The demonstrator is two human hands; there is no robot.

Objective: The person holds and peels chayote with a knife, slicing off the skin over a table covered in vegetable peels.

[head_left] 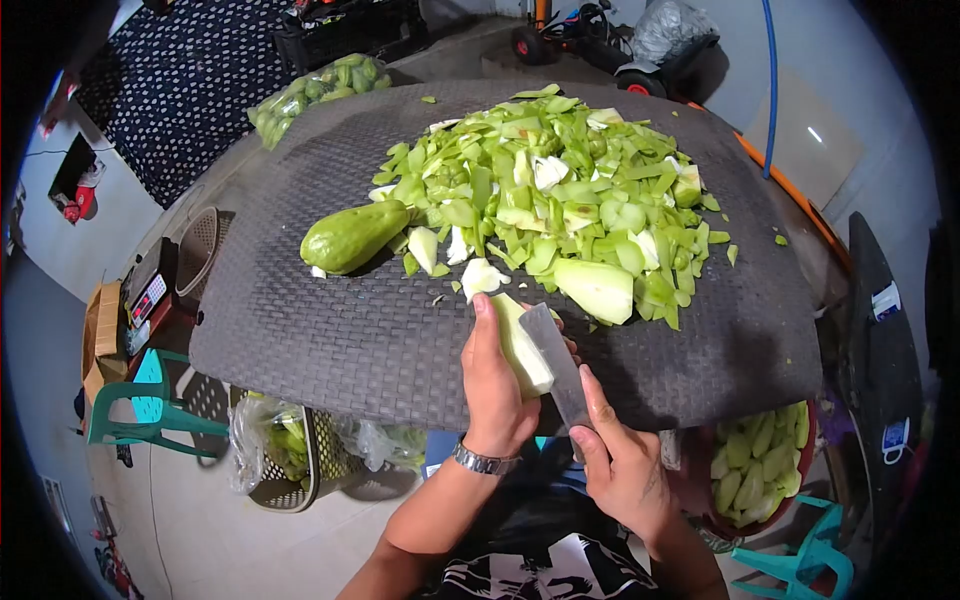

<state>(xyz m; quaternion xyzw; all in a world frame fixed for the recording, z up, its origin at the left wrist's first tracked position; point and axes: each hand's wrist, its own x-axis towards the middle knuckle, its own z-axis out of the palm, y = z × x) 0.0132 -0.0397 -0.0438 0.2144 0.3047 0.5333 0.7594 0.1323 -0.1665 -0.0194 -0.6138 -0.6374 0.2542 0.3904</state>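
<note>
My left hand (492, 370) is wrapped around a pale, peeled chayote (517, 345) at the near edge of the table. In my right hand (622, 455) is a wide-bladed knife (556, 360), its blade lying against the chayote's right side. Just beyond, a large heap of green peels (560, 185) with some white bits covers the far middle of the tabletop. A whole green chayote (350, 238) lies left of the heap. Another peeled chayote (596, 289) rests at the heap's near edge, and a white scrap (483, 278) sits by my left fingertips.
The dark woven table (310, 345) curves around the heap. Below right stands a red tub (806, 450) of peeled chayotes; below left, a plastic basket (333, 455) with bagged produce. Teal stools (150, 405) flank the table. A bag of chayotes (318, 95) lies past the far-left edge.
</note>
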